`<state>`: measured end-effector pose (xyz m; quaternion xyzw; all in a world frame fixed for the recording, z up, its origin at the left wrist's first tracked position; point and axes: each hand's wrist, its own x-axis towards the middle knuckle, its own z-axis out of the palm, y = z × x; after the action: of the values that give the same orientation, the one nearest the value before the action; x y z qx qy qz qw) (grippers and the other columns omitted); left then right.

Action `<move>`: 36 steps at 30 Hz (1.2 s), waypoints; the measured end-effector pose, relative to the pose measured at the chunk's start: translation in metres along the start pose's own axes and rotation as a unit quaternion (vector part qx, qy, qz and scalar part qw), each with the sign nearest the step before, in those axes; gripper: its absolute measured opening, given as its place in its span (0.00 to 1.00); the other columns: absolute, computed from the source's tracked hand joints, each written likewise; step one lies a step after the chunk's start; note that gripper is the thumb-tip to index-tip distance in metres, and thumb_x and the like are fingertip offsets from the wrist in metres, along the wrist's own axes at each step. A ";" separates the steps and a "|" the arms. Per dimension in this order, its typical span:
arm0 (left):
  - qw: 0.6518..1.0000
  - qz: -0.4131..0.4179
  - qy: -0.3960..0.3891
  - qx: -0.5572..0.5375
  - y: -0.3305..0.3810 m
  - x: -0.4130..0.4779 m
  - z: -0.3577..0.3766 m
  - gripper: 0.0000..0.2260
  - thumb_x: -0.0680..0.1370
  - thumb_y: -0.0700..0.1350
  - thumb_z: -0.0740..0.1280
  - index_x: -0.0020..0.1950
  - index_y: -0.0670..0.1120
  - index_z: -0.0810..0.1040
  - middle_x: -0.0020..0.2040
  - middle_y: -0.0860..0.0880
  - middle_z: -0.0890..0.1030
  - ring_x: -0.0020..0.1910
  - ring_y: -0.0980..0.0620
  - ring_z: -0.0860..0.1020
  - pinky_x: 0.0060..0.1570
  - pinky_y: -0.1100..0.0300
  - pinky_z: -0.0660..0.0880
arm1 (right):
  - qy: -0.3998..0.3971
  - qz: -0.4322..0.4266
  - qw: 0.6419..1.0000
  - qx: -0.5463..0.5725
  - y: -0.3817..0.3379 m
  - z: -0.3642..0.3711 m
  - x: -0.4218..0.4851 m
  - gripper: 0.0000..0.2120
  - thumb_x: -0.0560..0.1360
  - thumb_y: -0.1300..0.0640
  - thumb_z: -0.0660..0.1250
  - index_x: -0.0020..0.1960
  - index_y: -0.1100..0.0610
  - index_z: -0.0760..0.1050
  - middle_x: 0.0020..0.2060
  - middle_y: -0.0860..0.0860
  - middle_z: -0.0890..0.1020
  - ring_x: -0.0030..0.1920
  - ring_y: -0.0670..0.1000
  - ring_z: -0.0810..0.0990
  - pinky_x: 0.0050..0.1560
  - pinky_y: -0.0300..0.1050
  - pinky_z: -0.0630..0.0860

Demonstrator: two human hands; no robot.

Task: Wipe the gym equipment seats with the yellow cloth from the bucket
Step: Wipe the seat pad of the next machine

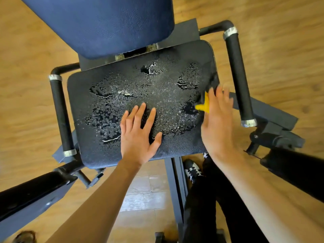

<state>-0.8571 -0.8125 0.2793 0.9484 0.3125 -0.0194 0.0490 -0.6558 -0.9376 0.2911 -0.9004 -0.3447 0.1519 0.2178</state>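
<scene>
Seat (pixel 163 92) wet all over (wiping seemingly barely begun). Left hand (pixel 138 134) spread flat; right hand (pixel 217 120), fingers straight, presses yellow cloth (pixel 204 106).

I see a yellow cloth (pixel 203 106) at right, a black pebbled seat (pixel 175 55) beaded white, a navy backrest (pixel 105 23) and a tan woodgrain floor (pixel 280 58).

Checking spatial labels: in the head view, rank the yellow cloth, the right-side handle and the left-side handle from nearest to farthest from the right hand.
1. yellow cloth, under the right hand, at the right edge of the seat.
2. right-side handle, just beside that hand.
3. left-side handle, across the seat.
</scene>
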 end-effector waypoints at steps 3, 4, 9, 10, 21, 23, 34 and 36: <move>1.000 -0.001 0.007 -0.003 0.001 0.000 0.000 0.29 0.83 0.61 0.52 0.79 0.46 0.67 0.79 0.39 0.65 0.77 0.36 0.63 0.77 0.36 0.57 | 0.020 -0.012 1.000 -0.001 -0.022 -0.002 0.077 0.36 0.78 0.71 0.60 0.82 0.60 0.50 0.81 0.59 0.53 0.81 0.58 0.47 0.80 0.55 0.49; 1.000 0.000 0.011 -0.004 0.001 0.000 0.001 0.29 0.83 0.61 0.53 0.79 0.46 0.68 0.79 0.39 0.66 0.77 0.36 0.63 0.77 0.36 0.57 | 0.031 -0.007 0.999 0.005 -0.026 -0.002 0.099 0.37 0.78 0.71 0.60 0.82 0.57 0.49 0.81 0.58 0.54 0.81 0.57 0.48 0.80 0.54 0.51; 1.000 -0.004 0.013 -0.001 0.000 0.000 0.002 0.29 0.83 0.61 0.53 0.79 0.47 0.68 0.79 0.40 0.66 0.77 0.37 0.64 0.76 0.36 0.58 | 0.082 -0.010 0.996 0.037 -0.029 0.005 0.118 0.29 0.80 0.68 0.61 0.78 0.52 0.63 0.78 0.56 0.64 0.80 0.57 0.55 0.79 0.51 0.55; 1.000 -0.005 0.012 -0.001 -0.001 0.000 0.002 0.29 0.83 0.62 0.52 0.79 0.47 0.68 0.79 0.40 0.66 0.77 0.37 0.64 0.76 0.36 0.58 | 0.089 -0.013 0.995 0.033 -0.025 0.007 0.100 0.27 0.79 0.68 0.62 0.77 0.53 0.66 0.77 0.56 0.65 0.80 0.58 0.56 0.79 0.53 0.57; 1.000 -0.011 0.004 -0.003 0.000 0.000 0.002 0.30 0.83 0.63 0.49 0.79 0.47 0.66 0.79 0.40 0.66 0.78 0.37 0.63 0.77 0.37 0.56 | 0.062 0.008 0.997 0.038 0.000 0.003 -0.002 0.28 0.76 0.72 0.63 0.76 0.64 0.66 0.77 0.61 0.63 0.79 0.60 0.58 0.80 0.48 0.49; 1.000 -0.012 0.007 -0.002 0.000 0.000 0.003 0.30 0.83 0.63 0.51 0.79 0.48 0.66 0.79 0.40 0.66 0.77 0.37 0.63 0.77 0.38 0.56 | 0.072 0.003 0.997 0.013 -0.017 0.007 0.047 0.28 0.78 0.70 0.61 0.77 0.64 0.63 0.78 0.61 0.62 0.80 0.60 0.57 0.80 0.54 0.52; 1.000 -0.015 0.017 0.001 0.000 -0.001 0.004 0.28 0.82 0.60 0.55 0.79 0.47 0.67 0.78 0.40 0.66 0.76 0.37 0.63 0.76 0.39 0.56 | 0.097 0.009 0.995 0.002 -0.028 0.011 0.087 0.27 0.80 0.65 0.61 0.78 0.58 0.63 0.78 0.56 0.65 0.79 0.55 0.59 0.78 0.53 0.58; 1.000 -0.016 0.016 -0.003 0.000 -0.001 0.004 0.28 0.82 0.60 0.56 0.79 0.47 0.67 0.78 0.40 0.66 0.76 0.37 0.63 0.77 0.39 0.56 | 0.101 0.007 0.995 0.020 -0.009 0.013 0.028 0.27 0.80 0.67 0.62 0.78 0.60 0.63 0.77 0.58 0.65 0.79 0.56 0.59 0.78 0.55 0.58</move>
<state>-0.8581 -0.8135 0.2758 0.9435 0.3281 -0.0040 0.0465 -0.6457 -0.9087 0.2810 -0.9089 -0.3118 0.0685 0.2682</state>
